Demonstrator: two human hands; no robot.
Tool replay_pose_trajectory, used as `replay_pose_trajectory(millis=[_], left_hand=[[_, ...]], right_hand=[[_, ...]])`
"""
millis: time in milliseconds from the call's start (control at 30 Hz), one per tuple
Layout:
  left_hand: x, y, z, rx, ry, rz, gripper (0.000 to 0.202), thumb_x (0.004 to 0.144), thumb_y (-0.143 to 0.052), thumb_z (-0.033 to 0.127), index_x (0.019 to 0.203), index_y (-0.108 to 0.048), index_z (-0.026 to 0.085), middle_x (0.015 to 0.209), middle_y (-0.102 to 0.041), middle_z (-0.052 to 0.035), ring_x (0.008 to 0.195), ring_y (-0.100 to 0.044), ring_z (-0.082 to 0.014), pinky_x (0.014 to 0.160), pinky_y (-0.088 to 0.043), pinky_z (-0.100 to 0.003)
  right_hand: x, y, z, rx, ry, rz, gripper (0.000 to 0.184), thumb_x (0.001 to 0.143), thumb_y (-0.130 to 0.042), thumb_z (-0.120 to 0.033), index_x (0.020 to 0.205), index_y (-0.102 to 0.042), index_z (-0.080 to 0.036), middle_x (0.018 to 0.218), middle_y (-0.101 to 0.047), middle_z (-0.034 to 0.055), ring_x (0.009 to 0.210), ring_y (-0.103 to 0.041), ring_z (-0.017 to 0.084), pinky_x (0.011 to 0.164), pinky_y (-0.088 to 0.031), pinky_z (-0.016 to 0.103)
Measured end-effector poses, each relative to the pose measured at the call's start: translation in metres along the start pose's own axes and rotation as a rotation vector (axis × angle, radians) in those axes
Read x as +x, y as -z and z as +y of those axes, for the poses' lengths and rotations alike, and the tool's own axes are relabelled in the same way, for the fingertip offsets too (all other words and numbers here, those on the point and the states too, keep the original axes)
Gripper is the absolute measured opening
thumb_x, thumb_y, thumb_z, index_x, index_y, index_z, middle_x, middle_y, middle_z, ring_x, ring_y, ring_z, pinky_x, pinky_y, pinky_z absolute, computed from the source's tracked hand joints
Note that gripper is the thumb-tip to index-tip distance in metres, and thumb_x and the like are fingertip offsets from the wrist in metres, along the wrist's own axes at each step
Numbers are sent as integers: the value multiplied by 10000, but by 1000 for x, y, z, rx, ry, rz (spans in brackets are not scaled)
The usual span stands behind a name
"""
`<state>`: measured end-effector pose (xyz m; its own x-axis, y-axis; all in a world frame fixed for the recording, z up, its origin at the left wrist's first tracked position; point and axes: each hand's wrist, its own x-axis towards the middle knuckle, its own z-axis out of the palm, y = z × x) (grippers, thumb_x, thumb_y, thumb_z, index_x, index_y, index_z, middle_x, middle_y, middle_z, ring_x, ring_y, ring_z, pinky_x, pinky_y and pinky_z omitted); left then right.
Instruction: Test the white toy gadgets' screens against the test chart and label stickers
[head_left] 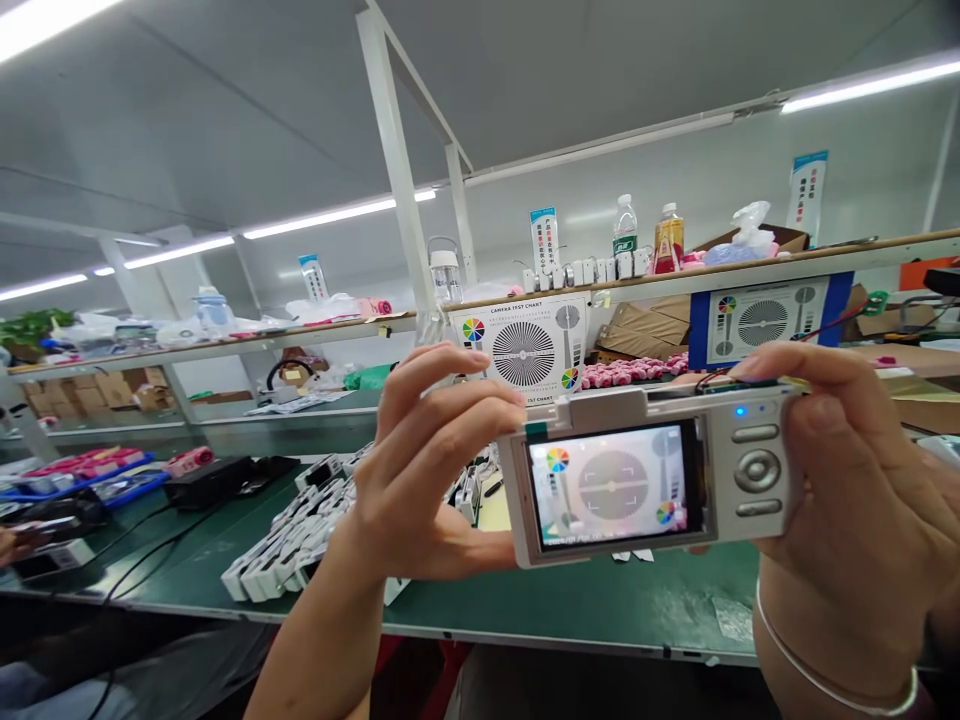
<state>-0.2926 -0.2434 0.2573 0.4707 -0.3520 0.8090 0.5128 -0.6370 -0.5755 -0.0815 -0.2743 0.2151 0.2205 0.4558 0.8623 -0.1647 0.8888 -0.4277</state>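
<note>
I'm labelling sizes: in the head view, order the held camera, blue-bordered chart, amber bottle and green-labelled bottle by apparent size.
1. Camera
2. Blue-bordered chart
3. Amber bottle, green-labelled bottle: too alike to rank

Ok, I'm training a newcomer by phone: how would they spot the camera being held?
Find the green bench, then look above its front edge, where the left hand and right hand hold a silvery camera between them. What sets it apart from the white units piled to the left is its lit screen and glowing blue light.
</note>
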Motion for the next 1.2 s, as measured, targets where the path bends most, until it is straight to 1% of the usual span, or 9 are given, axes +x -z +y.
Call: replay_pose_trajectory(millis=[167,367,567,700,800,867,1000,1100,1200], left_hand=[[-1,-2,-1,-29,-7,1,520,695,-623,564,1079,-525,226,881,-642,-28,964,-569,-241,870,-473,-426],[-2,-6,-2,-98,-23,73,497,702,-650,500,1057,-552,167,880,-644,-49,961,-565,-245,879,-470,-427],[-2,-6,-3,-99,-28,70,465,702,-660,471,1028,-571,152,874,-656,-42,953,-575,-240,879,-471,-415],[-3,-5,-5,-103,-30,69,455,723,-633,480,1035,-573,153,881,-661,-43,942,-580,-241,869,-474,-419],[-4,-5,-5,-103,-28,64,474,703,-656,466,1051,-569,155,885,-663,-44,946,-578,-245,871,-471,-422],[-5,-5,-6,-93,-17,49,482,697,-664,462,1066,-562,170,888,-664,-38,952,-574,-245,866,-473,-426],[-7,-5,-6,-91,-8,36,492,694,-665,477,1070,-558,178,890,-660,-35,955,-572,-243,866,-474,-430],[-9,-6,-7,-90,-2,34,488,688,-675,467,1061,-559,175,885,-656,-35,954,-573,-241,869,-475,-421],[-10,-7,-8,-61,12,37,471,712,-633,501,1076,-542,216,888,-654,-18,957,-572,-236,866,-476,-430]], right_hand=[[-1,3,-2,47,-50,-49,156,902,-463,-347,964,-604,-322,881,-603,-36,426,-547,50,265,-437,150],[0,2,1,28,-32,-32,155,889,-475,-368,965,-608,-340,909,-607,-33,413,-525,64,239,-422,185],[0,1,3,49,-87,-25,148,879,-482,-392,957,-602,-352,873,-578,-30,366,-474,58,213,-394,194],[0,1,5,-53,-17,81,149,860,-524,-376,931,-641,-317,874,-534,-28,441,-471,46,254,-405,162],[-1,1,9,-176,30,181,160,832,-565,-385,924,-667,-303,877,-535,-13,583,-527,82,312,-428,161],[-1,1,10,-191,20,199,169,831,-565,-390,941,-665,-309,852,-539,-9,616,-532,95,336,-436,166],[0,-1,9,-132,-4,154,156,847,-545,-374,917,-662,-300,826,-511,-18,510,-468,62,314,-411,164],[3,-3,8,-56,-21,75,150,870,-509,-349,930,-638,-303,813,-521,-24,488,-486,61,289,-407,165],[4,-3,9,2,-33,26,162,889,-470,-315,938,-624,-302,838,-551,-25,481,-480,61,301,-421,163]])
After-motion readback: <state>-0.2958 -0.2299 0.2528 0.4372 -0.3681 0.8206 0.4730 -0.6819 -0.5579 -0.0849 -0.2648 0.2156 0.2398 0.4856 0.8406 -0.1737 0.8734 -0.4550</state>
